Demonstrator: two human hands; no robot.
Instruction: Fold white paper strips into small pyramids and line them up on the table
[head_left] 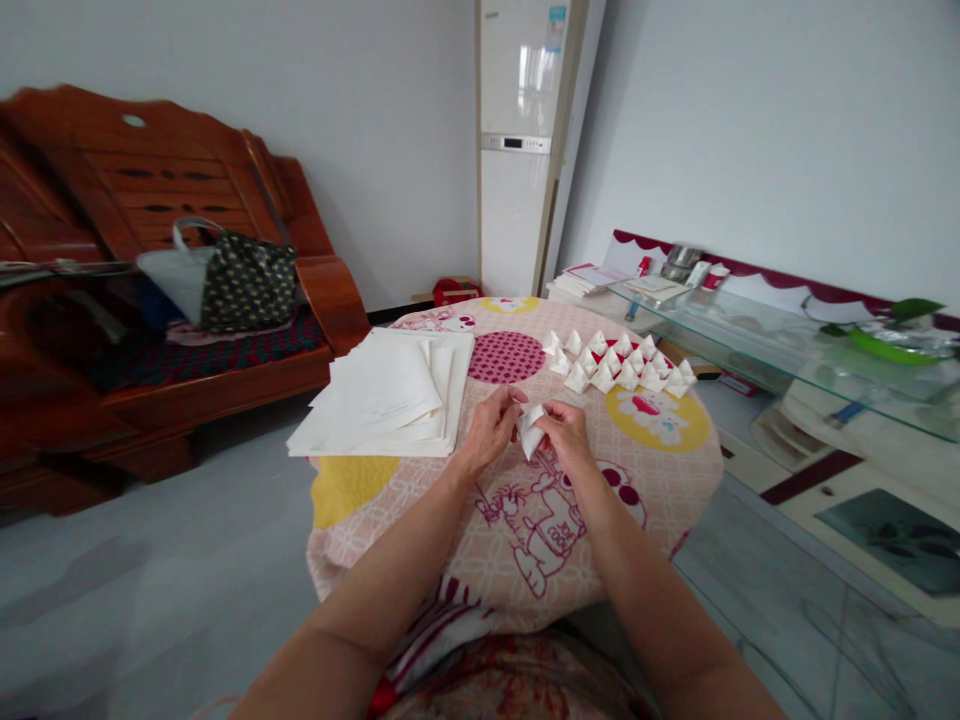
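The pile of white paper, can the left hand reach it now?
Probably yes: the paper pile lies close beside the left hand, with only tablecloth showing between, though that hand seems busy with a small folded paper.

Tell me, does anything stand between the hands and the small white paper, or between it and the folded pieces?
Nothing visible: left hand and right hand hold the white paper. Past the right fingers, only patterned cloth lies before the folded pieces.

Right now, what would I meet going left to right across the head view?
Dark patterned bag, stack of white paper, left hand, folded white piece, right hand, yellow flower patch, green dish. Left out for overlap: the standing paper pieces.
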